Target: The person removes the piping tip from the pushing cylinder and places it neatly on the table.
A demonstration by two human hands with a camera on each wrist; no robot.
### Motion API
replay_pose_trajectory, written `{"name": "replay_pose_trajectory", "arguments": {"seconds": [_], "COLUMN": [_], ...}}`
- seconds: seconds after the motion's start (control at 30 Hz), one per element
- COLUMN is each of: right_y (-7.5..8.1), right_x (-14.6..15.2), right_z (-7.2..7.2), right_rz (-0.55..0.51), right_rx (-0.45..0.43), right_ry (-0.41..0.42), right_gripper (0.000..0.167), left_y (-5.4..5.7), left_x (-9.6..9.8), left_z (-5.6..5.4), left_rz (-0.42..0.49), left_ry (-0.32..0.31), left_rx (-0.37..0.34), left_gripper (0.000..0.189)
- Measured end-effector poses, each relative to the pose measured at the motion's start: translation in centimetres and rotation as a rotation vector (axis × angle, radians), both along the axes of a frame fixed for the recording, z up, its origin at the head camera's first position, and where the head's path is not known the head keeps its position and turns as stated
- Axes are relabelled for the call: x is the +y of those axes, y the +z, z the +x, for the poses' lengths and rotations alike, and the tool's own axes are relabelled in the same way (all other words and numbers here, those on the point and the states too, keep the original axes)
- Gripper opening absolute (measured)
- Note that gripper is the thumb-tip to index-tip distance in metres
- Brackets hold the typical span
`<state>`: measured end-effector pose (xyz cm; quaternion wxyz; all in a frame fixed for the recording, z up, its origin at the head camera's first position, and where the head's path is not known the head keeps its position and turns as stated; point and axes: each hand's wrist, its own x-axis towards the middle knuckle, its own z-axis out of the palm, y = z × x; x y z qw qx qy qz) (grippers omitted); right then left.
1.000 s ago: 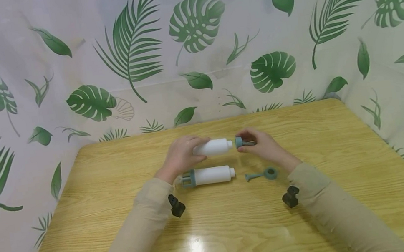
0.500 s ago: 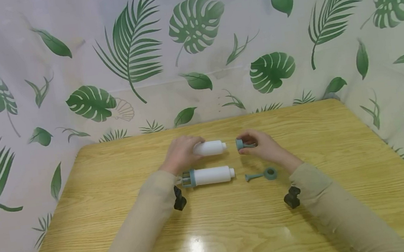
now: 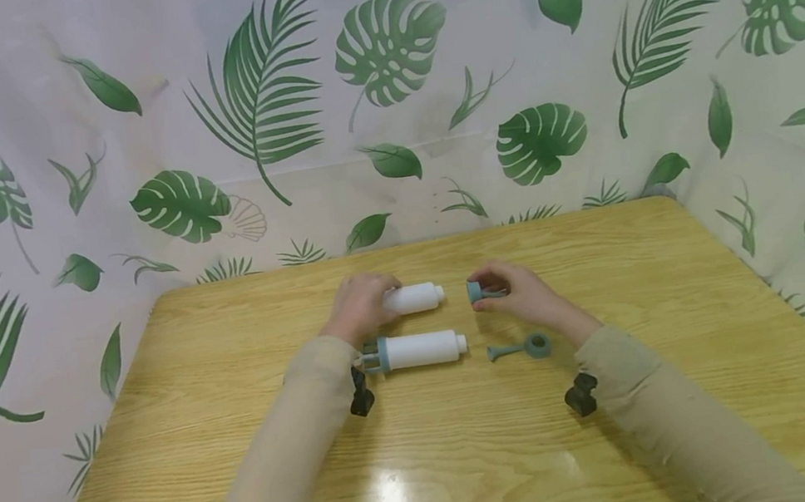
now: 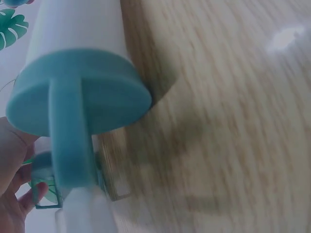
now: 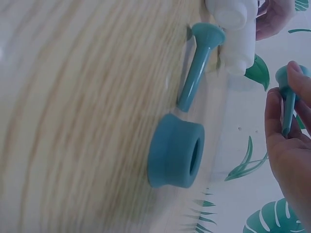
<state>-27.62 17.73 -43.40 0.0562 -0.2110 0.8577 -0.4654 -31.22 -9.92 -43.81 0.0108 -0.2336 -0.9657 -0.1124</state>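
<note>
My left hand [image 3: 361,304] grips the rear of a white cylinder [image 3: 417,298] with a narrow stepped tip pointing right. In the left wrist view, a teal frame [image 4: 44,182] shows by that hand's fingers. A matching white cylinder [image 3: 422,349] lies nearer on the table, a teal collar [image 3: 379,355] at its left end. Between thumb and fingers, my right hand [image 3: 524,290] pinches a teal cap-like ring [image 3: 474,291] together with a teal stem [image 5: 288,114]. The ring faces the held cylinder's tip, apart from it.
On the wooden table [image 3: 471,443], right of the nearer cylinder, lie a loose teal stem with a flared end [image 5: 199,68] and a teal ring [image 5: 170,153]. A leaf-patterned sheet [image 3: 394,185] stands behind the table and along its sides.
The left hand's white cylinder has shifted left and slightly nearer, widening the gap to the teal ring. My right hand has stayed almost in place; the loose pieces have not moved.
</note>
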Motion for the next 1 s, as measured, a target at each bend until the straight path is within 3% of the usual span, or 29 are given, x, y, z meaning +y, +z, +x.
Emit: {"name": "replay_pose_trajectory", "arguments": {"seconds": [0.3,0.57,0.77,1.0], "right_y": [0.0,0.3,0.5,0.9], "right_x": [-0.1,-0.3,-0.6,-1.2], "right_z": [0.0,0.5,0.8,1.4], "right_rz": [0.001,-0.004,-0.017,-0.017], "right_rx": [-0.001,-0.016,-0.023,-0.052], "right_ry": [0.004,0.009,0.005,0.058], "right_gripper": [0.043,0.045,0.044,0.045], "left_y": [0.2,1.1,2.1,1.9], "left_x": [-0.1,0.3,1.4,3.2], "left_z": [0.0,0.6,2.4,4.9], "left_rz": [0.038,0.094,0.223,0.376], "left_ry": [-0.010,-0.050,-0.166,-0.258], "left_rx": [0.019,0.042,0.050,0.016], "left_gripper": [0.050,0.050,0.049,0.052]}}
